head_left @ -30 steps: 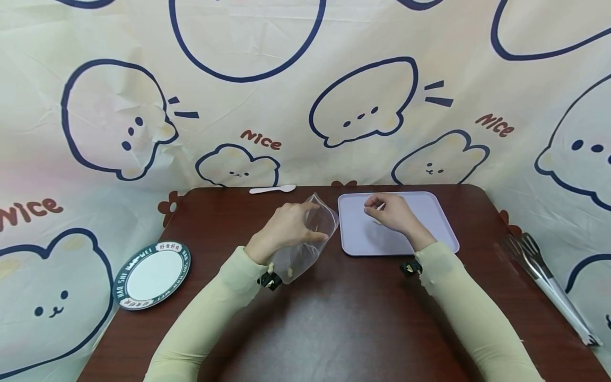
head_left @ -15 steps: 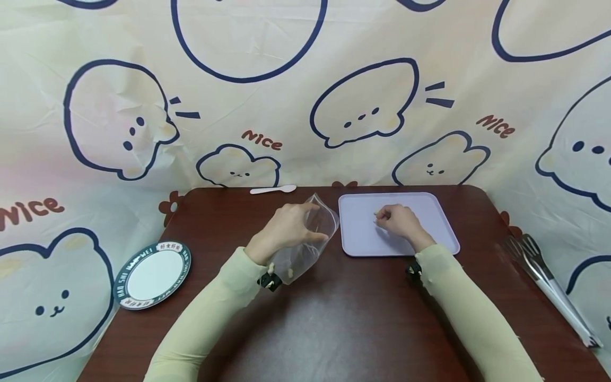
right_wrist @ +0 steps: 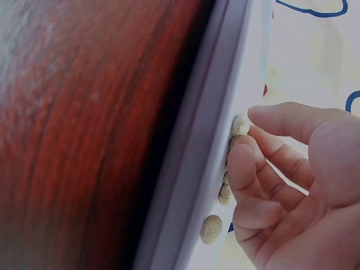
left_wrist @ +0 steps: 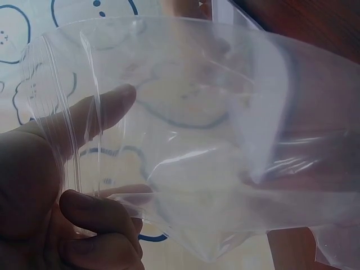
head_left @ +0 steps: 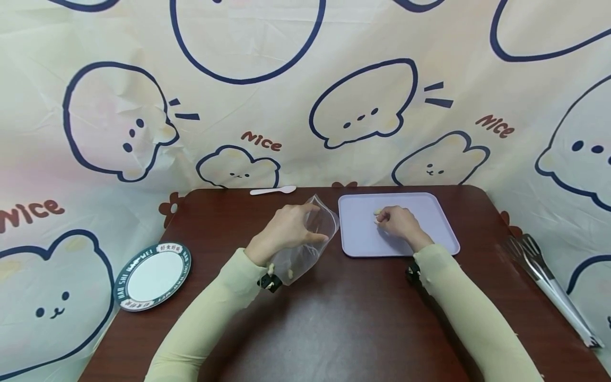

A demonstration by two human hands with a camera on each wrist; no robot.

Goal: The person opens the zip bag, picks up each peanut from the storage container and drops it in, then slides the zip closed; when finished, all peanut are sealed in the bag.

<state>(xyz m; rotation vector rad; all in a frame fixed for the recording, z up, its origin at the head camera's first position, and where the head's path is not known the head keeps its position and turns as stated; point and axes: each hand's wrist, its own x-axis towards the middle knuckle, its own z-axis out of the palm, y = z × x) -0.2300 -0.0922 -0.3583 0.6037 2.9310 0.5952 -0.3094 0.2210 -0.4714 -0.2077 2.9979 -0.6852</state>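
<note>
- Now my left hand (head_left: 286, 229) grips the bag (head_left: 304, 261), just left of the tray (head_left: 355, 228).
- My right hand (head_left: 401, 220) pinches a pale piece (right_wrist: 241, 124) over the tray.

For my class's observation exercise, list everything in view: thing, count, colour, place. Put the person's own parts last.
Table: one, dark reddish-brown, under everything.
Tray: one, pale lilac, far right of centre.
Bag: one, clear, left of the tray.
Oval pieces: at least three, beige, at the tray; others in the bag.
Plate: one, white with green rim, left edge.
Spoon: one, white, far edge.
Slotted utensil: one or two (unclear), silver, right edge.
Backdrop: one, pale with blue cartoons, behind.
Wrist devices: two, black, at the cuffs.
Sleeves: two, pale yellow-green, forearms.
Left grip: one, bare, holding the bag.
Right grip: one, bare, pinching a piece.
</note>
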